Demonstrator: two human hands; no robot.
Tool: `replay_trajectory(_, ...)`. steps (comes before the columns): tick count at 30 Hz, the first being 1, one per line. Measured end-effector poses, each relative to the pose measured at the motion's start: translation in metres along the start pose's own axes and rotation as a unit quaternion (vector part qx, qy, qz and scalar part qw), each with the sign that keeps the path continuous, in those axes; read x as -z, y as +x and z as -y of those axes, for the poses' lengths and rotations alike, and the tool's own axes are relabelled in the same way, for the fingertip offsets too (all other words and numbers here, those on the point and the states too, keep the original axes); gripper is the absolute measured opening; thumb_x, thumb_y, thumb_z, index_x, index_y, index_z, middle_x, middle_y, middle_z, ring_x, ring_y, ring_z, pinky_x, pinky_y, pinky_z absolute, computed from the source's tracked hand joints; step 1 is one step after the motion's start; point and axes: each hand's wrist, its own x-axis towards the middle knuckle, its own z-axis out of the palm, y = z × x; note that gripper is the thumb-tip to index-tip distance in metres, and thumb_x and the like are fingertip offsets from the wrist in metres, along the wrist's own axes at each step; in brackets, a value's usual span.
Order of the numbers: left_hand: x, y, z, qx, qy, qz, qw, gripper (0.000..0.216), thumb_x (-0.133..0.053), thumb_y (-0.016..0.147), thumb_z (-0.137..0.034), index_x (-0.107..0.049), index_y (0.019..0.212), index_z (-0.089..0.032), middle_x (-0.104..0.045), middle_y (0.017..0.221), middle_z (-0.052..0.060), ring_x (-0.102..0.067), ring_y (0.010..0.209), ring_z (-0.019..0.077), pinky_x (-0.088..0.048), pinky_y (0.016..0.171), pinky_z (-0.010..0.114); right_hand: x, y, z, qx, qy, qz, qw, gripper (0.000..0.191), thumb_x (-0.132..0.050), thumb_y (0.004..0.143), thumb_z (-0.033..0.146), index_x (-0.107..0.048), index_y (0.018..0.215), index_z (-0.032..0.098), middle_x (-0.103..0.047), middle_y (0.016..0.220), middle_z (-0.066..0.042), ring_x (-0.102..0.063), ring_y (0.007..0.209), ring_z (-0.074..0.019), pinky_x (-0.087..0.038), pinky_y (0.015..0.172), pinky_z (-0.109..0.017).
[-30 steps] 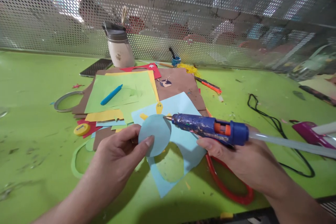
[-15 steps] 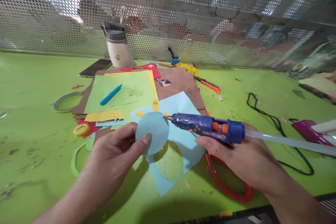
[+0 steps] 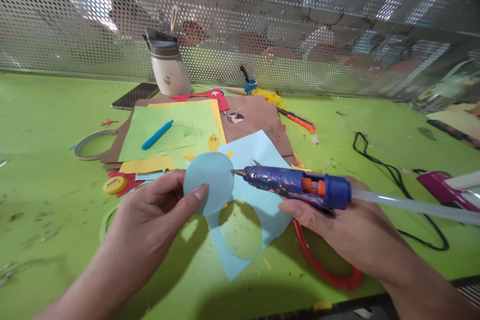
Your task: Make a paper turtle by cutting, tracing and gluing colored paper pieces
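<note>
My left hand (image 3: 150, 215) pinches a light blue paper circle (image 3: 208, 182) by its lower left edge and holds it above the table. My right hand (image 3: 337, 225) grips a blue hot glue gun (image 3: 296, 185) with a clear glue stick (image 3: 416, 206) out the back. The gun's metal nozzle touches the circle's right edge. Under both lies a light blue paper sheet (image 3: 258, 195) with a round hole cut in it. A small yellow paper figure (image 3: 213, 142) peeks out just above the circle.
Coloured paper sheets (image 3: 176, 130) with a blue marker (image 3: 157, 134) lie behind on the green table (image 3: 48, 170). A white jug (image 3: 168, 65), a phone (image 3: 135, 95), a red ring (image 3: 322, 265), a black cord (image 3: 397, 180), a yellow tape measure (image 3: 114, 185) and a perforated metal wall (image 3: 262, 20) surround them.
My left hand has shifted the paper circle a little to the left and up. The glue gun's nozzle followed and stays at the circle's right edge.
</note>
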Motion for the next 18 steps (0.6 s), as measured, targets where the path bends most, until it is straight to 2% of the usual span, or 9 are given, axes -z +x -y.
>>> replay_trajectory(7, 0.0026, -0.0017, -0.0003, 0.032, -0.009, -0.009, 0.999, 0.016, -0.066, 0.078, -0.029, -0.068, 0.089, -0.017, -0.071, 0.084, -0.002, -0.061, 0.076, 0.0135, -0.048, 0.068, 0.021, -0.0001, 0.0026, 0.0058, 0.006, 0.056, -0.001, 0.998, 0.013, -0.066, 0.080, 0.039, -0.071, 0.084, 0.028, -0.074, 0.071, 0.006, -0.069, 0.059, -0.0131, -0.055, 0.052, -0.015)
replay_trajectory(14, 0.0026, -0.0015, -0.0003, 0.067, -0.050, 0.003, 0.996, 0.016, -0.067, 0.077, -0.027, -0.067, 0.090, -0.017, -0.072, 0.086, -0.001, -0.061, 0.076, 0.0132, -0.048, 0.067, 0.021, -0.0022, 0.0015, -0.0018, -0.007, -0.006, -0.018, 1.000, 0.021, -0.065, 0.080, 0.044, -0.072, 0.086, 0.025, -0.076, 0.073, 0.004, -0.068, 0.057, -0.0132, -0.053, 0.048, -0.016)
replay_trajectory(18, 0.0003, -0.0005, -0.0028, 0.078, -0.068, 0.015, 0.994, 0.014, -0.067, 0.076, -0.025, -0.068, 0.088, -0.017, -0.072, 0.082, -0.001, -0.061, 0.073, 0.0134, -0.047, 0.064, 0.021, -0.0028, 0.0035, -0.0019, 0.010, 0.018, -0.021, 1.000, 0.015, -0.064, 0.082, 0.040, -0.072, 0.085, 0.028, -0.074, 0.071, 0.006, -0.068, 0.058, -0.0109, -0.053, 0.051, -0.013)
